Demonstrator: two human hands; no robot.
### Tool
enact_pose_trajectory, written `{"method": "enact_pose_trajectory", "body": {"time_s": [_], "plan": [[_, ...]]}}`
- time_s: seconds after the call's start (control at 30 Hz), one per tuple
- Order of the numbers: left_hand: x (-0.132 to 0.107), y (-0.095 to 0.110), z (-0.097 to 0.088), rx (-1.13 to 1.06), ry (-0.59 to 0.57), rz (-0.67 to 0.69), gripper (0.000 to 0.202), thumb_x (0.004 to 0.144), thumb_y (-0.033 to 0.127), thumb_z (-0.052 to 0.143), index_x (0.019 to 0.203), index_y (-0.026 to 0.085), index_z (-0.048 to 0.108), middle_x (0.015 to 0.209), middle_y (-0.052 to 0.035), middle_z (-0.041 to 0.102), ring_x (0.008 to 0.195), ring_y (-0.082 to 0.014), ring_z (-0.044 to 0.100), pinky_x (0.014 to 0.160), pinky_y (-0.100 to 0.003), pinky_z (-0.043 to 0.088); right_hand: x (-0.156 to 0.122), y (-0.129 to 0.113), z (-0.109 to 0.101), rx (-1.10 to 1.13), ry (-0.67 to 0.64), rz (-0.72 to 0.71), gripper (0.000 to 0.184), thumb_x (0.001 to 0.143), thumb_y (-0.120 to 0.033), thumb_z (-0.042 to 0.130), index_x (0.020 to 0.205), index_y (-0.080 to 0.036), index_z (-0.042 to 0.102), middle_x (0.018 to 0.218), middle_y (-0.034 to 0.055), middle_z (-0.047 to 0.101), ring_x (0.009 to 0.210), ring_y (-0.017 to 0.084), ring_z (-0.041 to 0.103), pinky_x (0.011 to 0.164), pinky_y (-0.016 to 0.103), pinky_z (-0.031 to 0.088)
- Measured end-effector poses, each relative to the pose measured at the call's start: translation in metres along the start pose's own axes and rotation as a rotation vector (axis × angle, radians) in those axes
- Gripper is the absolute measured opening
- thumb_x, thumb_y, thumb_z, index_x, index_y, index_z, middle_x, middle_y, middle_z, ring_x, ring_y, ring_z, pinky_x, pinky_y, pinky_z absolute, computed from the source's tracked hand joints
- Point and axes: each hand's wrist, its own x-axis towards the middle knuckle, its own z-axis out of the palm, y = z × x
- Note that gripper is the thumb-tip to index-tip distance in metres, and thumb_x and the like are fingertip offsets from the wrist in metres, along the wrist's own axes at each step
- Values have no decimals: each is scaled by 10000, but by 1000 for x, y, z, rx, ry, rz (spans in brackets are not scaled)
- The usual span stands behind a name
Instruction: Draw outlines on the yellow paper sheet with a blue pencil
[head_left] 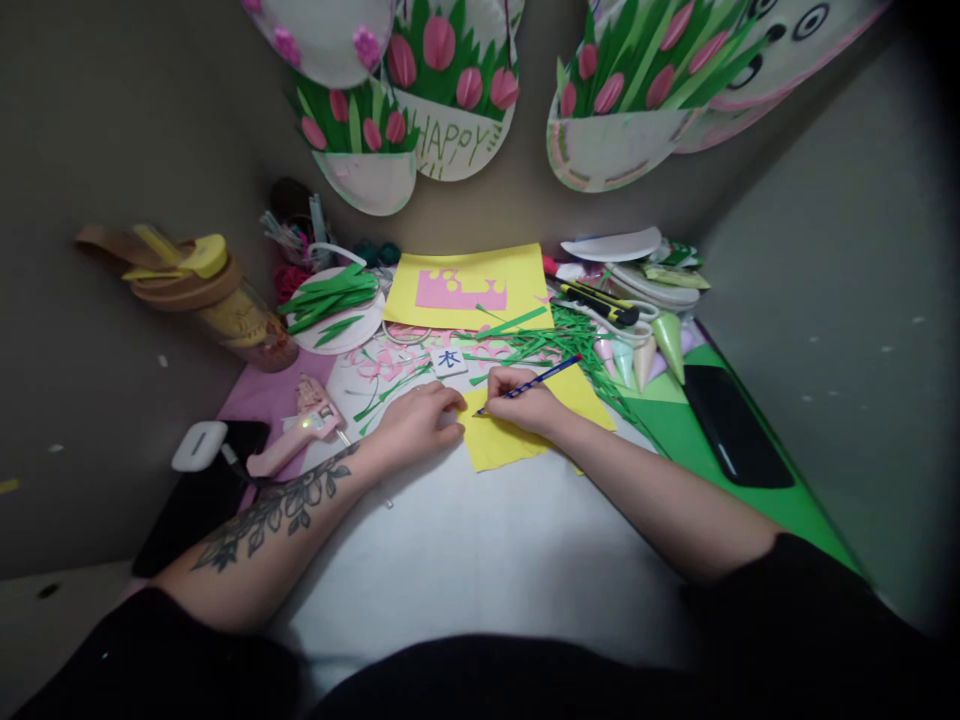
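My right hand (521,400) is closed round a dark blue pencil (551,373) with a red end. The pencil's tip meets a yellow paper sheet (495,447) near its upper left part. At that sheet's left edge lies my left hand (420,420), its thumb and fingers loosely bent and apart, the fingertips by the paper and nothing gripped. Just beyond both hands is a small white card (450,362) with a dark blue character. Farther back, pink paper with cut-out notches (457,292) rests on a larger yellow sheet (525,265).
Green paper strips (577,335) and pink scraps (382,360) litter the back. A pink glue gun (296,440), earbud case (200,445) and tumbler (225,300) stand left. Right are a box cutter (600,300), scissors (637,322), and phone (737,425). Paper-plate tulip crafts (465,140) hang above.
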Motion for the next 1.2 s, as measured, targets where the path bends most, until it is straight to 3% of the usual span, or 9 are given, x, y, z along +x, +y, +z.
{"method": "enact_pose_trajectory", "body": {"time_s": [1.2], "plan": [[0, -1, 1, -12, 9, 1, 300, 761, 307, 514, 1036, 238, 613, 1009, -39, 619, 948, -216, 575, 791, -307, 454, -2, -3, 4, -65, -8, 12, 134, 632, -220, 609, 584, -187, 488, 562, -45, 488, 539, 95, 405, 505, 221, 302]]}}
